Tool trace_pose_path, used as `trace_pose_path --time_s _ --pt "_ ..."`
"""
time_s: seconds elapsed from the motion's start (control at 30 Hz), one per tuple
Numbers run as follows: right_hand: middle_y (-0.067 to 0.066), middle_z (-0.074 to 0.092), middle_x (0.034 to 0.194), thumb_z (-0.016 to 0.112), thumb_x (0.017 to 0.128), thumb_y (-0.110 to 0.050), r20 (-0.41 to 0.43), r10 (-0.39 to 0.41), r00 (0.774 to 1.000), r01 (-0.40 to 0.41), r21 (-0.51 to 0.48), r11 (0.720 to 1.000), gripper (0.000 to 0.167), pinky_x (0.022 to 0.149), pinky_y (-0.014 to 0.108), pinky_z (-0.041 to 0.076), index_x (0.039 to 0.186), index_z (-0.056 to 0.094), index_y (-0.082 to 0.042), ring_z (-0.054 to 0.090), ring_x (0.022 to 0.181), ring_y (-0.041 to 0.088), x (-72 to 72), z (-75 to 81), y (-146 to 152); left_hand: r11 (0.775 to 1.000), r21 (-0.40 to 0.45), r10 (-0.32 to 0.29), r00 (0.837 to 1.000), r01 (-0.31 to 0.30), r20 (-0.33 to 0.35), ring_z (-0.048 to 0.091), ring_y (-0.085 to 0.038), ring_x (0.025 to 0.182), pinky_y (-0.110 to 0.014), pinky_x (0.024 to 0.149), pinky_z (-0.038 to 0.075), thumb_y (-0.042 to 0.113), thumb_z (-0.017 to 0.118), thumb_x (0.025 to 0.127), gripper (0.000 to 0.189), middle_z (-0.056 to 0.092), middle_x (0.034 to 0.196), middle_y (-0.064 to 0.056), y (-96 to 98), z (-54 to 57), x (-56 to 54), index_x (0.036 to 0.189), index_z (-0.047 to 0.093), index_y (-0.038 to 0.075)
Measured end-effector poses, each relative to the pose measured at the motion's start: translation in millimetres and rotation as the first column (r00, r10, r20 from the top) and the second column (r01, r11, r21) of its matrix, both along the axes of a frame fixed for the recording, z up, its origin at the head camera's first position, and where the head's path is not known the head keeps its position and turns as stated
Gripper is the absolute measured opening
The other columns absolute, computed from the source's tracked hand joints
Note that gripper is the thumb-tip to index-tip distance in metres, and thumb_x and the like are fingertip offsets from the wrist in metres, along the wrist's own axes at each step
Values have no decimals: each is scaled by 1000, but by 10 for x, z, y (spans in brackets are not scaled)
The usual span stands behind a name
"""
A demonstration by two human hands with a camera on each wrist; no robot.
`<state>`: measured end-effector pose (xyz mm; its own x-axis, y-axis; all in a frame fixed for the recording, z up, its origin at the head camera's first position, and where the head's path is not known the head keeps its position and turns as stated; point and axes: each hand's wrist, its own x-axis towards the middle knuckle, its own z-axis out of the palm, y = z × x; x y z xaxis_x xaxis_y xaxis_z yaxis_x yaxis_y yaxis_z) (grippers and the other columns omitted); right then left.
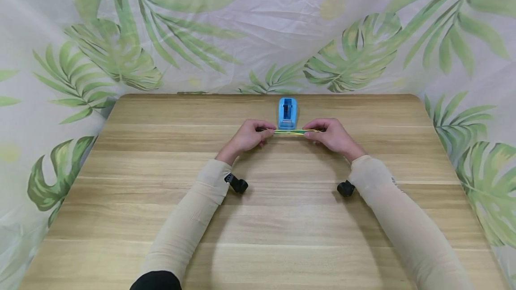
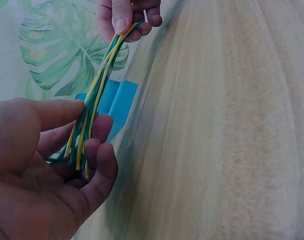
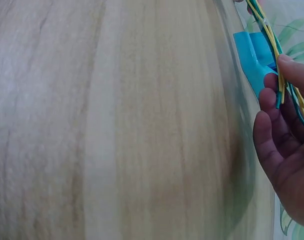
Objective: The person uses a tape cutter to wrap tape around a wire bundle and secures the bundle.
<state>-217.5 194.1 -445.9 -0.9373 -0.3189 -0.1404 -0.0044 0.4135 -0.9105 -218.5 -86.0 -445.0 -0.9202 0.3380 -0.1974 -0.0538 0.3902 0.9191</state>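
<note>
A bundle of thin green and yellow cords (image 1: 289, 132) stretches sideways between the two hands, above the wooden table. My left hand (image 1: 251, 135) pinches one end between thumb and fingers; loose cord ends hang over its fingers in the left wrist view. At the other end, my right hand (image 1: 331, 135) pinches the cords the same way, with several ends poking out past its thumb (image 3: 294, 72). Just behind the bundle stands a blue tape dispenser (image 1: 287, 113). A small shiny patch, perhaps clear tape, shows on the cords in the right wrist view.
The wooden table (image 1: 290, 232) reaches back to a leaf-patterned cloth (image 1: 258, 26) hanging behind and around it. The tape dispenser stands close to the table's far edge. Small black cameras (image 1: 238, 184) sit on both sleeved wrists.
</note>
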Motion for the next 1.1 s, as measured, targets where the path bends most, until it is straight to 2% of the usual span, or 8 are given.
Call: trace_pose_path --time_s 0.23,0.33,0.5,0.63,0.77,0.97,1.1 --pt "10 69 110 77 91 -17 -49 10 999 -9 36 999 24 66 28 52 111 74 -4 59 84 23 -10 -1 -11 999 4 33 999 -33 -40 52 -21 65 -25 56 44 13 67 99 18 67 97 -10 -10 -17 -9 113 76 5" --pt "9 70 109 78 91 -21 -57 25 998 -21 64 998 25 69 26 51 111 74 -5 58 88 20 -21 -1 0 999 -1 36 996 -36 -76 54 -18 74 -24 62 44 12 68 98 18 69 103 -8 -8 -25 -19 112 76 5" --pt "14 70 103 73 95 -24 -19 60 998 -58 73 996 27 69 28 51 113 73 -3 61 86 26 -39 21 29 999 -25 29 993 -32 -117 59 -18 99 -28 79 47 11 69 97 16 71 113 -8 -10 -45 -40 110 77 5" --pt "16 70 99 66 100 -29 -2 66 998 -66 116 991 31 73 30 48 115 72 -2 61 89 29 -68 60 38 999 -13 33 992 -34 -124 60 -19 104 -29 83 46 10 69 96 16 72 113 -8 -14 -64 -46 109 77 5" --pt "12 70 102 62 102 -32 -7 70 998 -67 176 982 34 81 34 47 119 71 -3 60 93 28 -107 114 19 999 14 41 990 -40 -134 59 -19 102 -29 80 46 9 69 96 15 72 113 -7 -24 -89 -52 108 77 4" --pt "7 72 108 65 100 -33 -37 173 984 -160 235 959 33 86 37 50 119 73 -7 62 97 22 -181 167 -60 998 46 49 983 -42 -179 62 -19 107 -28 84 47 7 70 95 16 73 112 -8 -29 -123 -58 109 77 3" --pt "6 73 103 68 98 -34 -28 224 974 -210 250 945 31 79 33 49 113 75 -8 60 90 18 -194 176 -121 997 56 56 977 -45 -205 64 -20 108 -29 86 48 6 71 94 16 73 112 -8 -22 -122 -60 109 77 3"
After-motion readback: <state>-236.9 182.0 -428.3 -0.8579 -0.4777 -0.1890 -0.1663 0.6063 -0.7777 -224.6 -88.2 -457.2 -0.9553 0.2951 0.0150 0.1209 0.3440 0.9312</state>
